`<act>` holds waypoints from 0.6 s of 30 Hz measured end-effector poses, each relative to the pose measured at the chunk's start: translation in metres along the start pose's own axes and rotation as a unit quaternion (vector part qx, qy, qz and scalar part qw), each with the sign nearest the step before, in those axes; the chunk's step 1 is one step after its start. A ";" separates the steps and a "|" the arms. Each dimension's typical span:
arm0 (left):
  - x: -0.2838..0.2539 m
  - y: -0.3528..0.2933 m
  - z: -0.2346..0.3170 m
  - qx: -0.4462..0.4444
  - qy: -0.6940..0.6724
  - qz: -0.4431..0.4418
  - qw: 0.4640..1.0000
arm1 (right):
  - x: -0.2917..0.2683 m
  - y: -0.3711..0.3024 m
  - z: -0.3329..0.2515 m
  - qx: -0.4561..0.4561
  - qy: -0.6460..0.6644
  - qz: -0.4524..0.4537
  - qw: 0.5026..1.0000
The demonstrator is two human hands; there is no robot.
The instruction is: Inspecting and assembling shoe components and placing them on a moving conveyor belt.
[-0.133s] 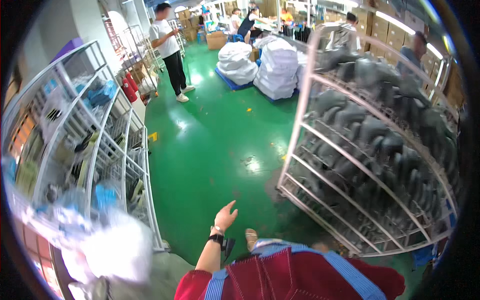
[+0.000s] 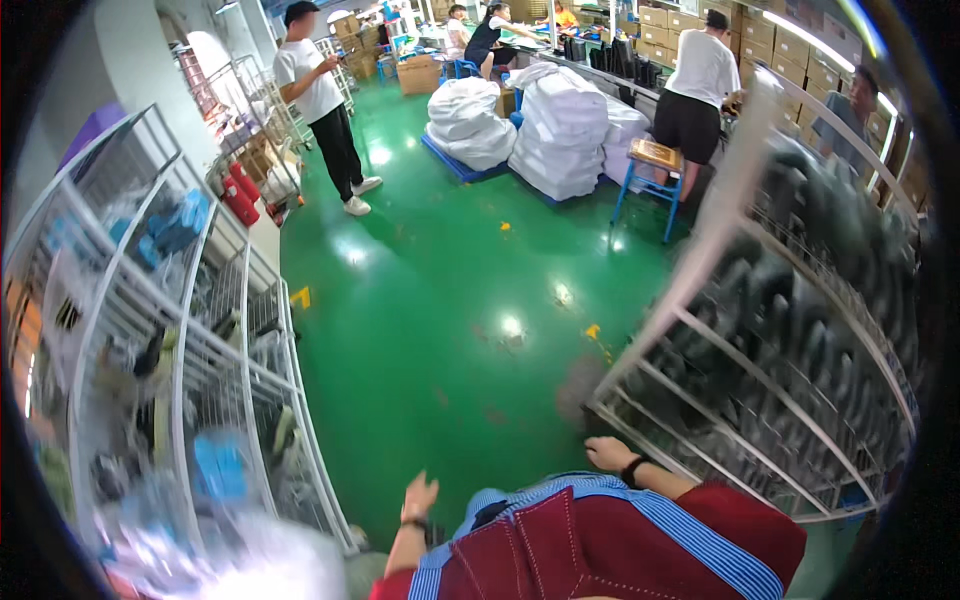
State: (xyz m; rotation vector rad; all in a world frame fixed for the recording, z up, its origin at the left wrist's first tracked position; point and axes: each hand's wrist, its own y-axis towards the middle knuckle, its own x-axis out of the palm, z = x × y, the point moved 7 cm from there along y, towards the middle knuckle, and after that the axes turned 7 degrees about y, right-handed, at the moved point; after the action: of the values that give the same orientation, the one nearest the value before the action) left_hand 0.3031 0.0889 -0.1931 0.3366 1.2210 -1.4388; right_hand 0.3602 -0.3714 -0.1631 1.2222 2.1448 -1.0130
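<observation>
My left hand [image 2: 421, 495] hangs low in front of my body, with fingers loosely stretched and nothing in them. A dark band circles its wrist. My right hand [image 2: 607, 453] is also empty, its fingers loosely bent and slightly apart, with a dark band on that wrist too. Nearest to it is the lower corner of a white wheeled-style metal rack [image 2: 740, 345] filled with rows of dark grey, rounded pieces that blur. I cannot make out their kind. Whether the right hand touches the rack's frame is unclear.
White shelving [image 2: 190, 330] holding bagged items lines the left. Ahead on the green floor [image 2: 450, 330] stand white sack stacks [image 2: 558, 135] and a blue stool [image 2: 648, 178]. One person [image 2: 322, 95] stands at far left; another [image 2: 692, 95] stands at the bench. Red fire extinguishers [image 2: 238, 195] hang left.
My right hand has come into view beside the rack. My left hand has dropped lower. The rack sits farther right, uncovering the stool and the person at the bench.
</observation>
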 end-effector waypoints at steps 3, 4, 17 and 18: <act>-0.030 0.133 -0.139 -0.100 0.088 -0.118 0.984 | -0.134 0.230 -0.155 -0.076 0.080 0.072 0.991; -0.071 0.171 -0.131 -0.185 0.026 -0.072 0.980 | -0.144 0.288 -0.163 -0.069 0.061 0.069 0.993; -0.511 0.947 0.305 0.202 -0.025 0.087 0.975 | -0.273 0.688 -0.057 0.352 -0.020 -0.060 0.934; -0.513 0.983 0.293 0.153 -0.026 0.065 0.986 | -0.275 0.766 -0.035 0.284 -0.055 -0.018 0.957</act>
State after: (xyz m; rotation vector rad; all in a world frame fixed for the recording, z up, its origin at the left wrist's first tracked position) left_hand 1.4212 0.3390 -0.1403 0.5749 0.9182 -1.5117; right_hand 1.1600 -0.2344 -0.2318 1.3300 1.8501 -1.7491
